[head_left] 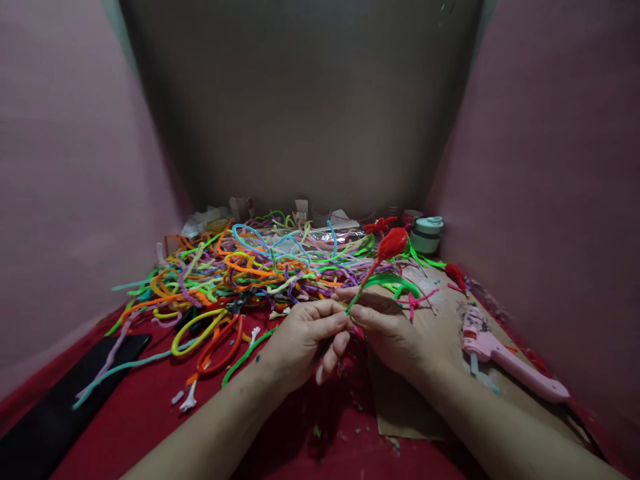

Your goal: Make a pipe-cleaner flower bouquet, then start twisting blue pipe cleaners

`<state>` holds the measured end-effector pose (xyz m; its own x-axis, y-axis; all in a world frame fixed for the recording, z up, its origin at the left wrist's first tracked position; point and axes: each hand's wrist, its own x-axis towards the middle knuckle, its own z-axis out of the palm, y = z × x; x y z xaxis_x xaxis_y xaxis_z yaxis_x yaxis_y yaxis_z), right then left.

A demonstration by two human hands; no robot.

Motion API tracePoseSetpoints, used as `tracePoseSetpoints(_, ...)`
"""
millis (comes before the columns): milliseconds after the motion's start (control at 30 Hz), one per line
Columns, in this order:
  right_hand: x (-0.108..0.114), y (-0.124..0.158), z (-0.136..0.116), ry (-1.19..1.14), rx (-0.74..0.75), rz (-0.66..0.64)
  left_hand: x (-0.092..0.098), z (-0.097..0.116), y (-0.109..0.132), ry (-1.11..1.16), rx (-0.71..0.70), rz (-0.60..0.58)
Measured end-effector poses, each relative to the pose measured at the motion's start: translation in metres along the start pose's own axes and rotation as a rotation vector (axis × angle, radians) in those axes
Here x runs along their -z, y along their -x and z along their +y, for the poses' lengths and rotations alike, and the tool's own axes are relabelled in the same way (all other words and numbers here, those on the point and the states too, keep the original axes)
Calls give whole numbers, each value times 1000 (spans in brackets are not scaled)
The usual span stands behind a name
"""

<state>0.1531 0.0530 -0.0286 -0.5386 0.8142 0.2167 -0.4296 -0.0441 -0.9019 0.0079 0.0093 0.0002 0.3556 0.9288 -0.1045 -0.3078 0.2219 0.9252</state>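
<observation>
Between my two hands stands a pipe-cleaner flower [393, 245] with a red bud, leaning up and to the right. Its stem runs from red at the top to green lower down. My left hand [320, 330] pinches the bottom end of the stem between thumb and fingers. Close against it, my right hand [383, 327] grips the same stem with thumb and forefinger. The very end of the stem is hidden by my fingertips. Behind my right hand, a bundle of green pipe cleaners [400, 283] curves to the right.
A tangled heap of coloured pipe cleaners [265, 260] spreads across the back. At right, a pink glue gun [520, 370] lies on a cardboard sheet [410, 410]. A mint-green lidded container [427, 235] stands behind. A black flat object [75, 400] lies at left on the red cloth [135, 413].
</observation>
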Motion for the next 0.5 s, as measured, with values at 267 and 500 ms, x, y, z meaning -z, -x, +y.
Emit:
tracePoseSetpoints(267, -3, -2, 1, -29, -4, 74, 6, -2, -6, 24, 90, -130)
tracePoseSetpoints(500, -7, -2, 2, -59, -27, 174, 4, -15, 3, -1044, -485, 307)
